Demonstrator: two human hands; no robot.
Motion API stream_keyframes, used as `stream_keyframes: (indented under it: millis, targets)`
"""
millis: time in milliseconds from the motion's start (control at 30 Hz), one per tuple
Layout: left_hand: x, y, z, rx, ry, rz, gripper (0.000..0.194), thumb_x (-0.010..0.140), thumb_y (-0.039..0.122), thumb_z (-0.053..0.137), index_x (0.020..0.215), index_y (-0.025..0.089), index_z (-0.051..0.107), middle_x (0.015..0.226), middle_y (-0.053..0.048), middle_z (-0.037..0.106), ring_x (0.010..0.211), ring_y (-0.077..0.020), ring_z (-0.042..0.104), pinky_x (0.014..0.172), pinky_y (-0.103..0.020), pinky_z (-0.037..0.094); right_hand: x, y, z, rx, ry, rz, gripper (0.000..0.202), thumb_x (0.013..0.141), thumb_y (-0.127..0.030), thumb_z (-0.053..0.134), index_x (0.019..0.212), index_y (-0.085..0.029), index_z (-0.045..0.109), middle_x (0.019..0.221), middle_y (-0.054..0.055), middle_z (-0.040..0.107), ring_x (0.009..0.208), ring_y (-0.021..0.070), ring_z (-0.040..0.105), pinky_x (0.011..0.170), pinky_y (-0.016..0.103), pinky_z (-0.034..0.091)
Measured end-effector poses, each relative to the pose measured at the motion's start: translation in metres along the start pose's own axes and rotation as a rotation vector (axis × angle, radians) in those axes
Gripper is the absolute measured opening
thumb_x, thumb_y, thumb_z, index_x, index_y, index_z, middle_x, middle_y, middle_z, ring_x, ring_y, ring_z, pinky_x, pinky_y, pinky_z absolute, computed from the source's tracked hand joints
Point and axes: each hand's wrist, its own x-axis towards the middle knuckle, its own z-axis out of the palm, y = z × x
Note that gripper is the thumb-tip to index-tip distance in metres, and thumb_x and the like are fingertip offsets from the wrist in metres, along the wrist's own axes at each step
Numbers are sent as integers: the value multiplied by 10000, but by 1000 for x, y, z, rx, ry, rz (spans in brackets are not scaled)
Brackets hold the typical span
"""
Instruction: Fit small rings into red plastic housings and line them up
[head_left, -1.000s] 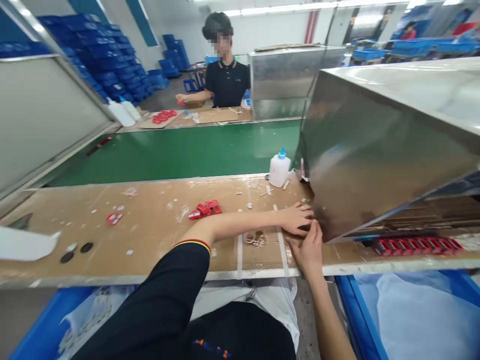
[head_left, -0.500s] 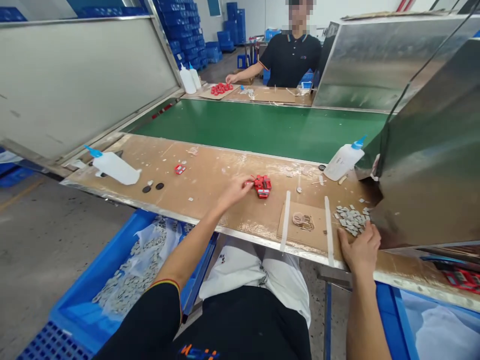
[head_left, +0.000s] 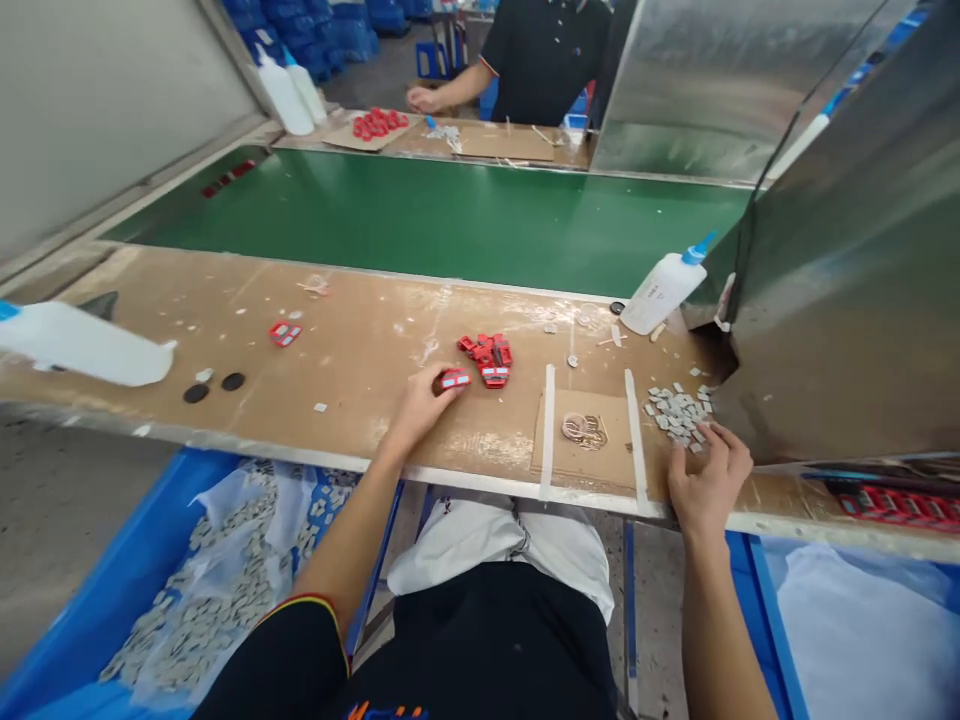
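My left hand (head_left: 420, 410) pinches a small red plastic part (head_left: 454, 380) with pale rectangles on its front, just above the worktop. Right beside it lies a small cluster of similar red parts (head_left: 491, 360). My right hand (head_left: 709, 485) rests at the near edge of a pile of small grey square pieces (head_left: 679, 410), thumb and fingers apart. Nothing shows between those fingers. Left of that pile, a cardboard sheet (head_left: 619, 455) held by two white tape strips bears a brownish smeared patch (head_left: 585, 431).
White glue bottles with blue tips lie at the left (head_left: 90, 343) and right (head_left: 664, 293). A single red part (head_left: 285, 333) and black discs (head_left: 233, 381) are on the left. Beyond runs a green belt (head_left: 450, 215), with a co-worker's hand (head_left: 424, 99) across it. A metal panel (head_left: 847, 300) borders the right.
My left hand has drawn back from the red cluster toward me and left, with one red part in its fingers. My right hand stays by the grey pieces. The view has tilted down.
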Motion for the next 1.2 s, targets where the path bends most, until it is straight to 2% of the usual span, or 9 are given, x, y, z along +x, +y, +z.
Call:
stream_keyframes:
  millis: [200, 300, 400, 467, 600, 733, 867, 1067, 1200]
  targets:
    - [-68, 29, 55, -666, -182, -5, 337, 758, 399, 812, 987, 165, 728, 953, -73, 758, 869, -215, 720, 822, -322, 588, 5, -24, -11, 144, -46, 57, 227, 958, -331, 536, 1044, -183, 686, 933, 102, 657, 747, 204, 615, 715, 361, 544]
    - [-74, 42, 73, -779, -278, 14, 296, 719, 348, 858, 924, 164, 750, 941, -73, 750, 864, -200, 715, 784, -284, 582, 5, -50, -14, 358, -236, 19, 201, 978, -325, 568, 1082, -200, 686, 910, 76, 680, 720, 183, 621, 656, 318, 538]
    - [-70, 47, 78, -775, -380, 2, 288, 744, 291, 841, 992, 169, 761, 995, -80, 767, 908, -202, 719, 813, -279, 577, 6, -76, -11, 567, -468, -11, 209, 973, -341, 618, 1127, -217, 687, 881, 52, 694, 694, 170, 621, 635, 301, 540]
    - [-67, 47, 80, -745, -419, 11, 307, 770, 273, 816, 1053, 171, 757, 1009, -81, 779, 910, -202, 724, 823, -282, 573, 9, -89, -5, 630, -510, -39, 165, 978, -318, 619, 1074, -220, 710, 862, 46, 695, 680, 162, 619, 617, 288, 534]
    - [-66, 46, 84, -605, -418, 107, 257, 792, 271, 795, 1026, 167, 768, 940, -72, 793, 834, -191, 720, 772, -277, 561, 17, -104, 8, 612, -449, -89, 159, 994, -257, 591, 949, -222, 739, 851, 48, 677, 742, 163, 651, 648, 278, 538]
    - [-67, 44, 85, -519, -380, 104, 240, 814, 247, 761, 1041, 170, 758, 952, -71, 795, 806, -184, 720, 708, -260, 555, 22, -109, 13, 577, -427, -78, 169, 993, -263, 585, 939, -227, 741, 884, 59, 669, 811, 178, 662, 710, 302, 555]
    - [-66, 42, 85, -497, -386, 76, 239, 823, 213, 737, 1057, 167, 744, 929, -63, 789, 754, -164, 710, 661, -238, 549, 13, -105, 18, 677, -375, 61, 159, 983, -298, 602, 920, -222, 728, 903, 60, 710, 812, 180, 681, 677, 299, 561]
    - [-67, 42, 86, -447, -333, 133, 231, 839, 225, 737, 1063, 167, 748, 947, -74, 789, 761, -161, 704, 654, -237, 553, -4, -106, 16, 852, -248, 392, 191, 952, -384, 663, 929, -208, 733, 868, 55, 769, 799, 195, 741, 728, 324, 606]
    - [-67, 44, 86, -410, -313, 171, 213, 853, 229, 728, 1056, 170, 751, 932, -77, 788, 774, -169, 706, 670, -245, 559, -7, -118, 1, 887, -257, 394, 113, 945, -317, 686, 959, -219, 740, 875, 45, 773, 788, 187, 743, 742, 321, 615]
